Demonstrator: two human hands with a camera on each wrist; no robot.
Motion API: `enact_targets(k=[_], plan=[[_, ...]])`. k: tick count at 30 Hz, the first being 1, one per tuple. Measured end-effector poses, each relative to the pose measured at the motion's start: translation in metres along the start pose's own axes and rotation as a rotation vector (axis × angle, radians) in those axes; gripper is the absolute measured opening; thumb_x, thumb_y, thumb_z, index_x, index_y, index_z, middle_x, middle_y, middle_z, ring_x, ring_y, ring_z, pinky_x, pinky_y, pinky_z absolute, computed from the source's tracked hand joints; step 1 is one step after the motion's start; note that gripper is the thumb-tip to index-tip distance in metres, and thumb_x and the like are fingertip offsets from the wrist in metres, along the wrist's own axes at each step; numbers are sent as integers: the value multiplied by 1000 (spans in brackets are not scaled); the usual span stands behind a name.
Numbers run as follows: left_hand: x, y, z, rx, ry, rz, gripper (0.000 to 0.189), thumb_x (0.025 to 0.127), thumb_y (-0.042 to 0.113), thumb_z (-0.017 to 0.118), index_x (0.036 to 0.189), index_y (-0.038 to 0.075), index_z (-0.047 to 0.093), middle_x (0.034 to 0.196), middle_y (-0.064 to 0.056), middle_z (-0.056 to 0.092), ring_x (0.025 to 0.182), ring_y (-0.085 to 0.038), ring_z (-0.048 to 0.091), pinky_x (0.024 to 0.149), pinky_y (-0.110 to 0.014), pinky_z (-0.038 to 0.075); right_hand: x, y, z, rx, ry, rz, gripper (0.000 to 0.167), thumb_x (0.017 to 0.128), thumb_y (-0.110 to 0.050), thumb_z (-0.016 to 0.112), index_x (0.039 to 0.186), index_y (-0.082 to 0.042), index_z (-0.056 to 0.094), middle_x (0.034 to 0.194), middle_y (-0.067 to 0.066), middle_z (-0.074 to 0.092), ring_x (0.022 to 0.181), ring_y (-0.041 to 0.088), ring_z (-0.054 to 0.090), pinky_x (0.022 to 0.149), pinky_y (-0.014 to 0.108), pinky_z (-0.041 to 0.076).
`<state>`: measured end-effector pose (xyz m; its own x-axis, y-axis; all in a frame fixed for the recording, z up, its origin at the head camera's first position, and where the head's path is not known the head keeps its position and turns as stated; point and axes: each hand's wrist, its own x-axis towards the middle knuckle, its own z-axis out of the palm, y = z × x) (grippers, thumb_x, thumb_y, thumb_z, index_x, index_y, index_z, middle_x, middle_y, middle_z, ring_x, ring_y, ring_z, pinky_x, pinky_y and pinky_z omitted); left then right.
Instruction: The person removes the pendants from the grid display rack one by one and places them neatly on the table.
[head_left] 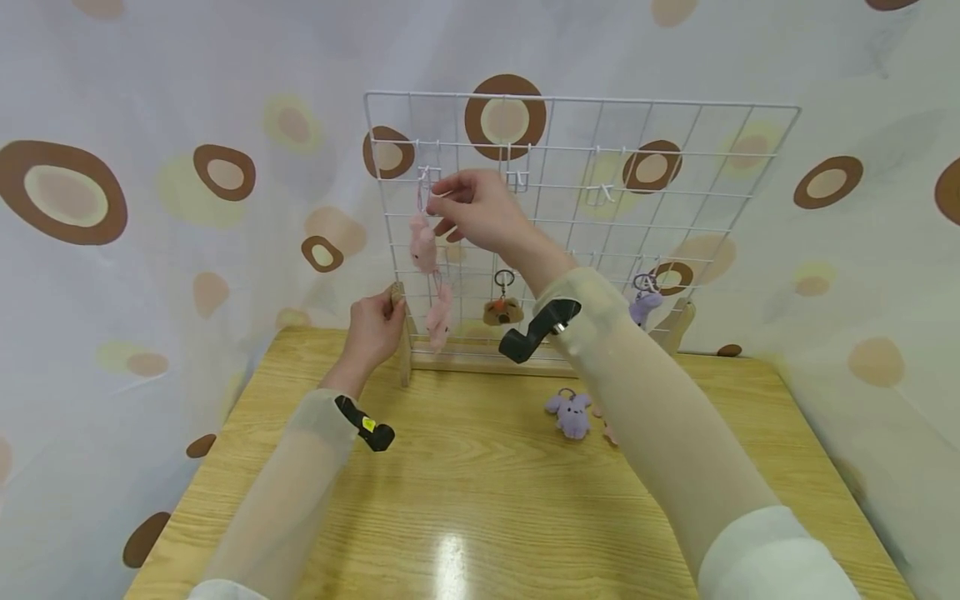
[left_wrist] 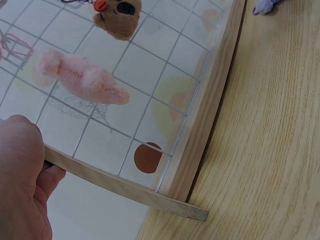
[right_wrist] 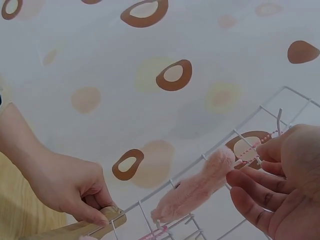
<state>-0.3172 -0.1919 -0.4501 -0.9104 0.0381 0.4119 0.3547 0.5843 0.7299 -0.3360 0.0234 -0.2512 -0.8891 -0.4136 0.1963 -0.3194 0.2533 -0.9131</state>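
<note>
A white wire grid rack (head_left: 577,102) stands on a wooden base at the back of the table. My left hand (head_left: 373,329) grips the top of its left wooden upright (left_wrist: 115,185). At the upper left of the grid, a pink plush keychain (head_left: 423,244) hangs by a pink bead chain (right_wrist: 265,138) from a white hook. Beside the chain is my right hand (head_left: 483,208), fingers slightly bent and spread apart; one fingertip reaches the plush's upper end in the right wrist view. Another pink plush (left_wrist: 82,80) hangs below.
A brown plush keychain (head_left: 502,312) hangs lower on the grid, and a purple one (head_left: 643,307) at right. Bare hooks (head_left: 517,178) line the upper row. On the table lies a purple plush (head_left: 572,415), with a pink item partly behind my right forearm.
</note>
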Motion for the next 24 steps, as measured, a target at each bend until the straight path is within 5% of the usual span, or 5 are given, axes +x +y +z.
enact_targets(k=[24], plan=[[0,-5,2,6,14,-7,23,110,10,57,98,-6,70,59,-4,51,48,-16,45,45,-27,35,1,-11,7,33,58,-63,17,109,-10,61,117,2,70,104,18,75,74,22,71,70,30,57]])
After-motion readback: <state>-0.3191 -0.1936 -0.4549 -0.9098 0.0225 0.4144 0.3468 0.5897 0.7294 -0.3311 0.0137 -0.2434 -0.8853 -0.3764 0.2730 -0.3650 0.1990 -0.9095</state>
